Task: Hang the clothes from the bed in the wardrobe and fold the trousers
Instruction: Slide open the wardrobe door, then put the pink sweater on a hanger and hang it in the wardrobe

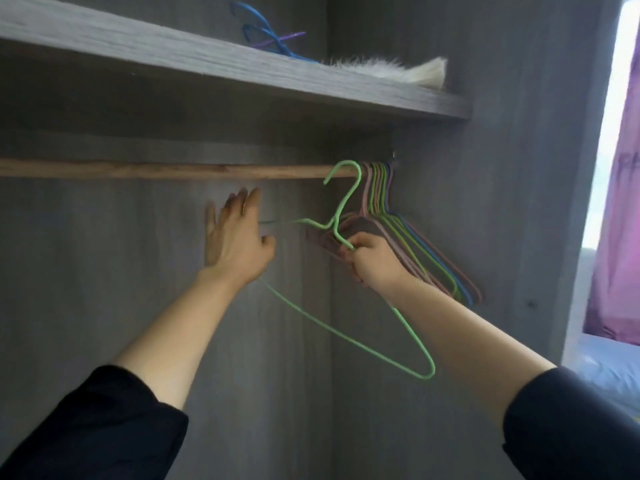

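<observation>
My left hand (235,237) is spread open, fingers fanned toward twelve o'clock just under the wooden rail (173,169), holding nothing; the far corner of the green hanger (349,336) passes behind its palm. At about three o'clock from it, my right hand (372,259) is closed around the green hanger's neck, whose hook rises to one o'clock and sits at the rail, though I cannot tell whether it is clear of it. Just beyond, at the rail's right end, the bunched hangers (429,251) hang packed against the wardrobe side wall (502,202).

I judge this the fetching step: getting one hanger free before any garment goes on. No clothes or trousers are in view; a strip of bed (602,368) shows at four o'clock, past the wardrobe edge. Next I need the hook lifted up and toward me without snagging its neighbours.

The rail is bare toward nine o'clock, giving open room. The shelf (207,64) overhead limits lifting.
</observation>
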